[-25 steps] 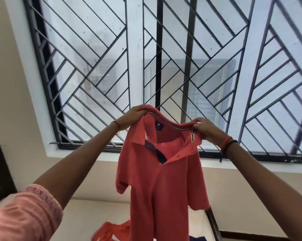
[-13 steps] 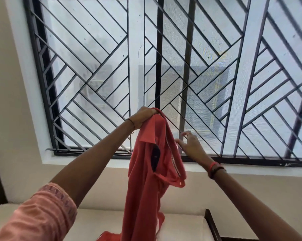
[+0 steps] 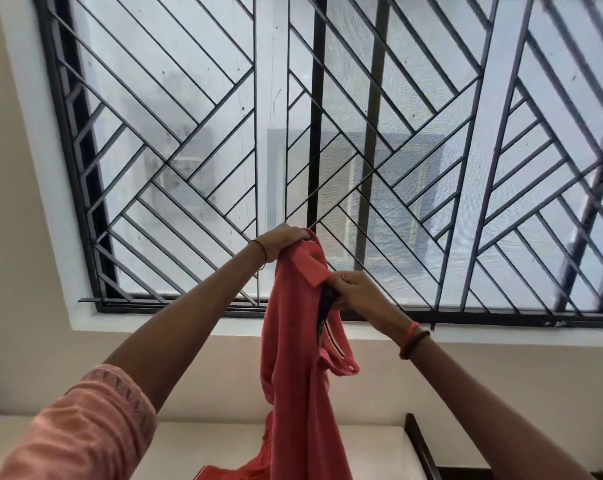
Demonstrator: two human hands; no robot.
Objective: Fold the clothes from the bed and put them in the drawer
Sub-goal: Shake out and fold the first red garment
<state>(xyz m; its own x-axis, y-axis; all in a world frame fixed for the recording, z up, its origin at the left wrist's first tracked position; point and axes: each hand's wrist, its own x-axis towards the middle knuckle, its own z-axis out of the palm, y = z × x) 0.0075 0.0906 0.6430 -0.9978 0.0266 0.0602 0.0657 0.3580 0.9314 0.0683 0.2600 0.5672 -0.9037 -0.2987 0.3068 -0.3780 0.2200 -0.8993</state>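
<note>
A large barred window (image 3: pixel 328 133) fills the upper view. A pale bed (image 3: pixel 206 445) lies at six o'clock. A coral polo shirt (image 3: pixel 293 375) hangs at centre, above the bed. The left hand (image 3: pixel 282 239) grips the shirt's top at twelve o'clock. The right hand (image 3: pixel 355 292) pinches the collar opening at two o'clock.

The window grille (image 3: pixel 315 133) blocks passage ahead; open air flanks the hanging shirt (image 3: pixel 293 375) above the bed (image 3: pixel 206 441).
</note>
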